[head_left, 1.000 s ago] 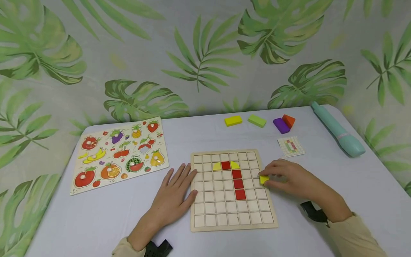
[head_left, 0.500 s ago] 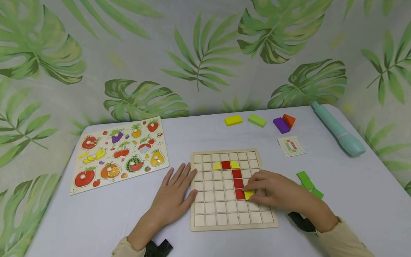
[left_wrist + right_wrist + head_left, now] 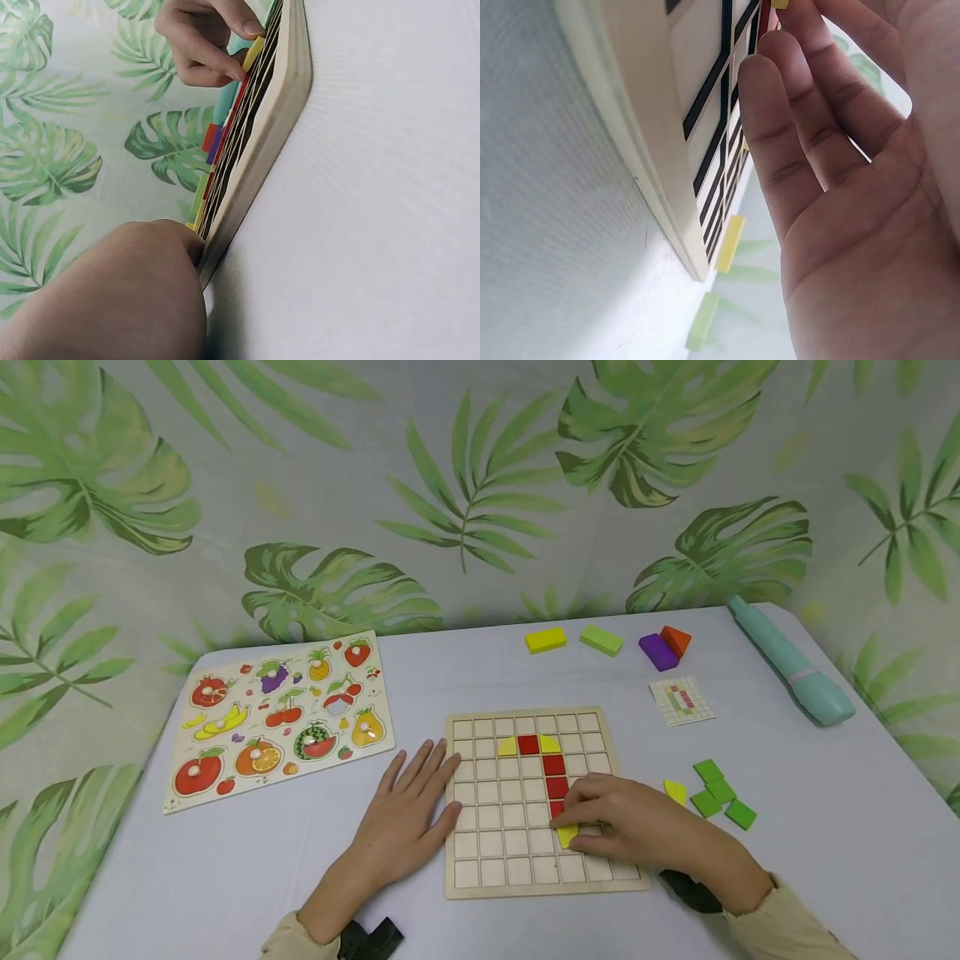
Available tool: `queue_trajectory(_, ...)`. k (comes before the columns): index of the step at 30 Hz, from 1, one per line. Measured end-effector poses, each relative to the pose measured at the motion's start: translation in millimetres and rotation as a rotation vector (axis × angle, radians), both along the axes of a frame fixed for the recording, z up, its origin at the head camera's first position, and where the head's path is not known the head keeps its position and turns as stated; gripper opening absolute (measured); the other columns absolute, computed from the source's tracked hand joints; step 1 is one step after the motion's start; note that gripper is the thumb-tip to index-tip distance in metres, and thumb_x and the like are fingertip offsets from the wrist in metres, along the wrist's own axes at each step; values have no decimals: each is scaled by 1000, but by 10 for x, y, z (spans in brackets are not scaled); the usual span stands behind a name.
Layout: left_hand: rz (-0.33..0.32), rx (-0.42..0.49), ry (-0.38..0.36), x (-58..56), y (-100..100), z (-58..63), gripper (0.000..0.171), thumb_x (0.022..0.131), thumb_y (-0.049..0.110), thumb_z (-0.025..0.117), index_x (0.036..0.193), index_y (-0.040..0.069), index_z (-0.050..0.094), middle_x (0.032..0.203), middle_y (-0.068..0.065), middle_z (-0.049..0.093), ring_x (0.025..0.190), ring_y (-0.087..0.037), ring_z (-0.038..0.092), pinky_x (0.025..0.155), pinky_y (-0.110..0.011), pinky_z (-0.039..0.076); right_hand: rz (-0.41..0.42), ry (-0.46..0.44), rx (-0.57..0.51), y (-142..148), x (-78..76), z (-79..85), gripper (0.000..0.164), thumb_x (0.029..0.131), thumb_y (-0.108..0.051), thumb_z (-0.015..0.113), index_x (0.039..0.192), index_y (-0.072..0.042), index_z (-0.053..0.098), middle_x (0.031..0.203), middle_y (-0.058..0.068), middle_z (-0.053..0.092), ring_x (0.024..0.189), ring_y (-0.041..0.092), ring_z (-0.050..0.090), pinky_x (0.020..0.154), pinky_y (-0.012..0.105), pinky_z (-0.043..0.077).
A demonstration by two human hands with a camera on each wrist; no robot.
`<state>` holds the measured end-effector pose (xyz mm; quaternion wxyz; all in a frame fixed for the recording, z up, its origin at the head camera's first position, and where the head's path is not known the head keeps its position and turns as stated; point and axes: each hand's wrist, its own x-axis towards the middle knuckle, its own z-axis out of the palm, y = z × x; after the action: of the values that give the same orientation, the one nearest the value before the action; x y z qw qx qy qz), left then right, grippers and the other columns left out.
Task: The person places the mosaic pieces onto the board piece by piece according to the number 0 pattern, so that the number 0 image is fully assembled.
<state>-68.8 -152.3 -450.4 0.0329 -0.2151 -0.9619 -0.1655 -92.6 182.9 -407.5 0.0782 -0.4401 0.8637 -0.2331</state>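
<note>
A wooden grid board (image 3: pixel 495 893) lies in the middle of the table. Several red square tiles (image 3: pixel 557 787) run down one column, and another red tile sits between two yellow tiles with a curved edge (image 3: pixel 550 744) near the top. My right hand (image 3: pixel 637 822) pinches a yellow tile (image 3: pixel 567 836) just below the lowest red tile; the left wrist view shows this yellow tile (image 3: pixel 254 52) between thumb and finger at the board's surface. My left hand (image 3: pixel 408 814) lies flat with fingers spread, fingertips and thumb at the board's left edge.
Right of the board lie several green square tiles (image 3: pixel 721 790) and a loose yellow tile (image 3: pixel 675 792). Beyond are a pattern card (image 3: pixel 681 702), yellow (image 3: pixel 545 641), light green (image 3: pixel 601 641), purple (image 3: pixel 657 652) and orange blocks (image 3: pixel 677 640), and a teal folded umbrella (image 3: pixel 787 664). A fruit puzzle (image 3: pixel 281 727) lies left.
My right hand has moved left from the board's right edge with the yellow tile, then slightly down to below the red column. The green tiles came into view. My left hand has stayed put.
</note>
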Motion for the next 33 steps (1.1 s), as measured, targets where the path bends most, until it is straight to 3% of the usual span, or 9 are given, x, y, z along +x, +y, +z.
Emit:
queue_trajectory(10, -3, -1, -3, -3, -3, -12, 63, 106, 42, 49, 162, 15, 36, 171, -7, 25, 160, -24, 17, 129, -50, 8, -18, -9, 37, -32, 31, 3, 25, 91, -29, 81, 116, -29, 78, 113, -19, 68, 113, 11, 63, 102, 43, 55)
queue_trajectory(17, -2, 3, 2, -4, 0, -8, 63, 106, 41, 50, 161, 15, 37, 170, -7, 26, 160, -25, 18, 129, -51, 9, -14, -19, 33, -33, 28, 18, 24, 91, -27, 81, 114, -29, 78, 112, -20, 69, 111, 9, 64, 103, 43, 54)
queue_trajectory(25, -1, 8, 7, 3, 4, 10, 62, 106, 41, 51, 161, 15, 38, 170, -8, 28, 159, -26, 20, 128, -53, 12, -39, -12, -1, 56, -25, 85, 25, 89, -22, 83, 113, -27, 79, 111, -19, 69, 104, 6, 63, 90, 32, 59)
queue_trajectory(33, -2, 11, -8, -3, 0, -1, 63, 106, 42, 50, 161, 15, 37, 170, -7, 26, 160, -25, 18, 129, -51, 10, -129, 10, -34, 261, -114, 198, 28, 85, -19, 86, 112, -24, 79, 109, -16, 72, 100, 6, 64, 85, 30, 60)
